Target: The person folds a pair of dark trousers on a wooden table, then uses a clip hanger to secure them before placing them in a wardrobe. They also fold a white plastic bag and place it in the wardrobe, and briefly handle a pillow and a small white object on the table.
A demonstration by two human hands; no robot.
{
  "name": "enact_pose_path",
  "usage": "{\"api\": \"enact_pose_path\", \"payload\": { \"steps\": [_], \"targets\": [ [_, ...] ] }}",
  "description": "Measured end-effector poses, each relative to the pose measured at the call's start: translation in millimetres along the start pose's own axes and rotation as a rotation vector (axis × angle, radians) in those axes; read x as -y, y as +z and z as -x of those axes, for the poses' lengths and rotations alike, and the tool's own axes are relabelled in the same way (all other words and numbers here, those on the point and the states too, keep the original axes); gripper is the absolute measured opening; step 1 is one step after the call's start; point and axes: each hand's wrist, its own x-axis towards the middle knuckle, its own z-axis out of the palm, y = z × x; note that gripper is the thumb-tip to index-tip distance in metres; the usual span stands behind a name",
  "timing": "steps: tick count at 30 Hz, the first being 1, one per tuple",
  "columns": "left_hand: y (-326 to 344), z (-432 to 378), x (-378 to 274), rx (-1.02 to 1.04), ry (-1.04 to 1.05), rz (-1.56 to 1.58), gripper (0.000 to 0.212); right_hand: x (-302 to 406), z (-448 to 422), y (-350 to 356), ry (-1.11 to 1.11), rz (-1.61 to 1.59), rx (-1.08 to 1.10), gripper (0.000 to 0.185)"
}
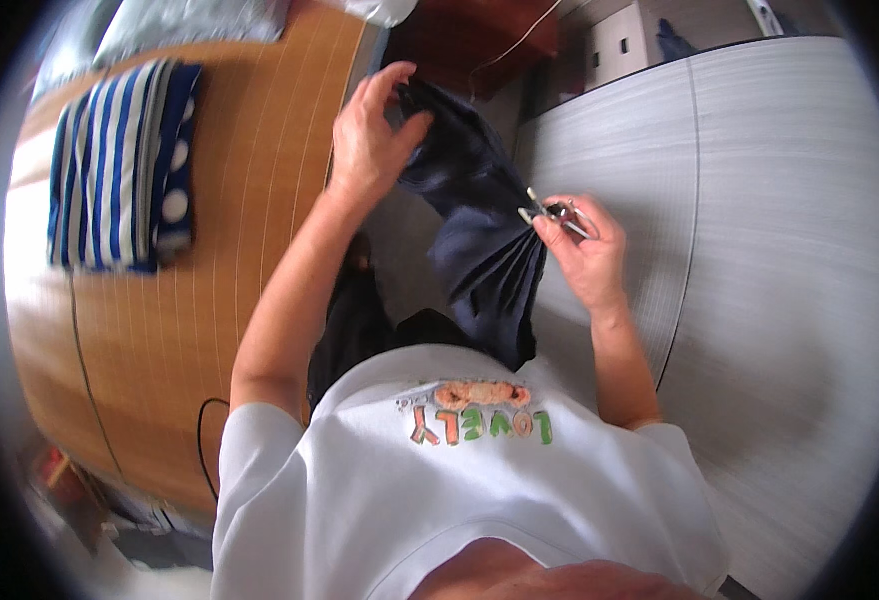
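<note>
A dark navy cloth point(451, 169), perhaps a garment, hangs in folds in front of my body. At its upper end is my left hand point(383, 124), thumb and fingers spread around the fabric edge. My right hand point(582, 244) pinches a small metal clip-like object point(559, 214) with pale tips, and the cloth gathers into pleats beside those tips. Exactly how the clip and cloth meet is hidden by the fingers.
At left, a folded blue-and-white striped cloth point(113, 169) lies on a brown slatted mat point(237, 225). A grey-white surface point(777, 247) fills the right side. Clear plastic packages point(192, 26) are at upper left; a dark red piece of furniture point(454, 37) stands ahead.
</note>
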Motion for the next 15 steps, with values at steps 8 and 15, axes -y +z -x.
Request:
{"api": "enact_pose_path", "payload": {
  "steps": [8, 15],
  "targets": [
    [108.3, -77.7, -5.1, 0.438, 0.051, 0.145, 0.03, -66.5, -65.2, -15.3, 0.205, -0.178, -0.323, 0.014],
    [194.4, -200.8, -35.9, 0.521, 0.323, 0.161, 0.03, -118.3, -132.3, -55.7, 0.167, -0.01, -0.505, 0.016]
  ]
}}
